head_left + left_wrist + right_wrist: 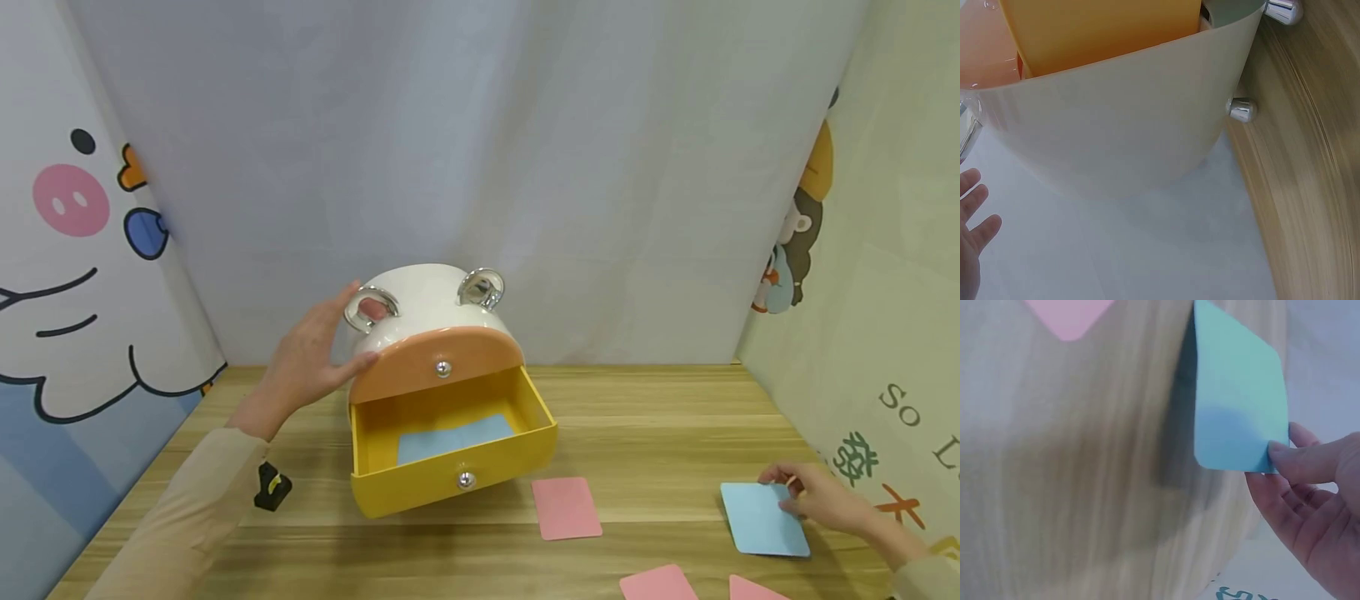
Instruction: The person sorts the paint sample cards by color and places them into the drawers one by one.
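Two pink cards (660,585) lie nearest, cut by my head feed's lower edge. Just past them, the right hand (825,500) pinches a blue card (759,522) at one corner, over the table (645,450); whether it touches wood, I can't tell. Third pink card (567,508) flat beside the yellow drawer (412,492), which juts out, blue paper (457,437) inside. Farther: left hand (307,358), fingers spread, thumb against the white box (423,292). Grey curtain (450,125) behind.
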Action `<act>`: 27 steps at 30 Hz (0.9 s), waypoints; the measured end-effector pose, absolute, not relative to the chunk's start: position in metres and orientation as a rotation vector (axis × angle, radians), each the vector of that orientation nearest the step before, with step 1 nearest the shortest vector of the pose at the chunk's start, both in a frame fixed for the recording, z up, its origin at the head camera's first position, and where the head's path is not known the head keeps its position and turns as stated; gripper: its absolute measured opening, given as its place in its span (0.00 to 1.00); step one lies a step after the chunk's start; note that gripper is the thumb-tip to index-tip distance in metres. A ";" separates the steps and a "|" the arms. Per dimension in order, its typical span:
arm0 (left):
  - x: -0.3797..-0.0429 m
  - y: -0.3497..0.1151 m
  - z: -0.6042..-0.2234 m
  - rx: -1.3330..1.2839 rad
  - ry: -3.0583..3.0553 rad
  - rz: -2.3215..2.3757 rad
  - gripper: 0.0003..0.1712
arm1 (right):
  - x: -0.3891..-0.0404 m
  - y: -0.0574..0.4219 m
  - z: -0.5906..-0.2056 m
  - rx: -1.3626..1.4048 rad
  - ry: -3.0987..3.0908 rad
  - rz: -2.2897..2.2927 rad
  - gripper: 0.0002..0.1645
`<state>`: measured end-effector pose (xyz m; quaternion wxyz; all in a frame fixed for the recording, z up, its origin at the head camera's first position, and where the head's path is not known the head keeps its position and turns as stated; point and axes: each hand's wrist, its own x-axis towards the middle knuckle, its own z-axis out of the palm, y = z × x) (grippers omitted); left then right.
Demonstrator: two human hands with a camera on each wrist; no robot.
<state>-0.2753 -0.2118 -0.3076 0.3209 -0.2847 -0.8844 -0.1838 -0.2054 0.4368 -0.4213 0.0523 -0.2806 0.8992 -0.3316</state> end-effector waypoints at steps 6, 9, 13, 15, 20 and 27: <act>-0.276 -0.212 -0.308 -0.748 -2.325 -0.482 0.49 | -0.209 0.428 -0.399 -0.768 2.658 -1.037 0.10; -0.276 -0.212 -0.308 -0.748 -2.328 -0.483 0.50 | -0.212 0.420 -0.387 -0.771 2.641 -1.039 0.10; -0.275 -0.212 -0.308 -0.746 -2.331 -0.486 0.50 | -0.219 0.404 -0.371 -0.818 2.645 -1.052 0.10; -0.275 -0.212 -0.307 -0.746 -2.331 -0.485 0.50 | -0.223 0.395 -0.362 -0.852 2.664 -1.046 0.10; -0.275 -0.212 -0.307 -0.743 -2.337 -0.480 0.50 | -0.231 0.371 -0.340 -0.917 2.758 -1.028 0.11; -0.274 -0.212 -0.306 -0.741 -2.345 -0.478 0.50 | -0.244 0.332 -0.312 -0.948 2.800 -1.057 0.13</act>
